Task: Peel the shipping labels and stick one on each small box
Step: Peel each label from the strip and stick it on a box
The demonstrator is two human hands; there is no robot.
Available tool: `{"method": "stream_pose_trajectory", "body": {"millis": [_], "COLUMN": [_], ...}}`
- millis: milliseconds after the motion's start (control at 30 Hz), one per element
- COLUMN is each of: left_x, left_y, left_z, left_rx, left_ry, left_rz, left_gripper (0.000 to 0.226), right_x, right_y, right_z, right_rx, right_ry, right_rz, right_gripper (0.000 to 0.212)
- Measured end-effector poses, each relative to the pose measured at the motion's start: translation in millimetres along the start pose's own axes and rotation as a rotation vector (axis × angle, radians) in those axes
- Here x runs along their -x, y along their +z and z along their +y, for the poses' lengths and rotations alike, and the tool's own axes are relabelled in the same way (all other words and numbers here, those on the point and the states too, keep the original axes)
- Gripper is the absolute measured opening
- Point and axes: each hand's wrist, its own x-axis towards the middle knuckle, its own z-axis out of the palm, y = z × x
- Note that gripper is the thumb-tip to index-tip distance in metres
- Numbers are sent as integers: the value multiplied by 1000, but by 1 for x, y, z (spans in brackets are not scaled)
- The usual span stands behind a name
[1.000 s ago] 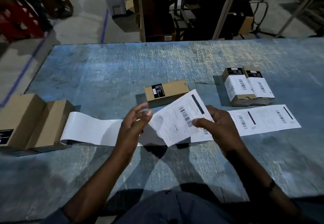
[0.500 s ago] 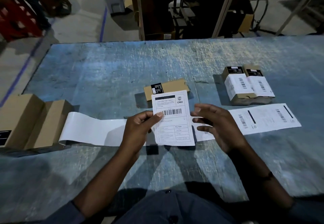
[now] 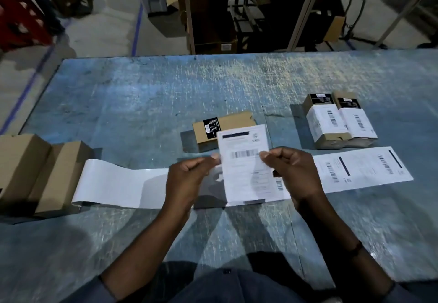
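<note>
A peeled white shipping label (image 3: 246, 163) with a barcode is held upright between both hands above the table. My left hand (image 3: 189, 179) pinches its left edge and my right hand (image 3: 291, 172) pinches its right edge. Just behind the label lies a small brown box (image 3: 225, 129) with a black sticker and no white label. Two small boxes (image 3: 339, 122) at the right each carry a white label. The long backing strip (image 3: 123, 184) runs across the table, with two labels (image 3: 365, 172) still on its right end.
Two larger brown cardboard boxes (image 3: 35, 172) stand at the table's left edge, on the strip's curled end. The blue worn table (image 3: 166, 94) stretches far back. Beyond it are metal shelving legs (image 3: 305, 9) and a red crate (image 3: 21, 18) on the floor.
The label came fully off the strip and turned upright, first in my left hand alone. My right hand has now closed on its right edge, and the label sits nearer the unlabelled box.
</note>
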Motion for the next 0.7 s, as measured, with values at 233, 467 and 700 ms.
{"method": "stream_pose_trajectory", "body": {"millis": [233, 467, 700], "left_x": [-53, -107, -126], "left_y": [-12, 21, 28], "left_z": [17, 14, 2], "left_rx": [-93, -127, -229], "left_ry": [230, 182, 186], "left_rz": [171, 222, 231], "left_gripper": [3, 18, 23], "right_x": [-62, -120, -135], "right_y": [-22, 5, 23], "right_z": [-12, -10, -2], "right_rx": [15, -54, -77], "right_ry": [56, 178, 187], "right_rz": [-78, -149, -141], "right_gripper": [14, 13, 12]}}
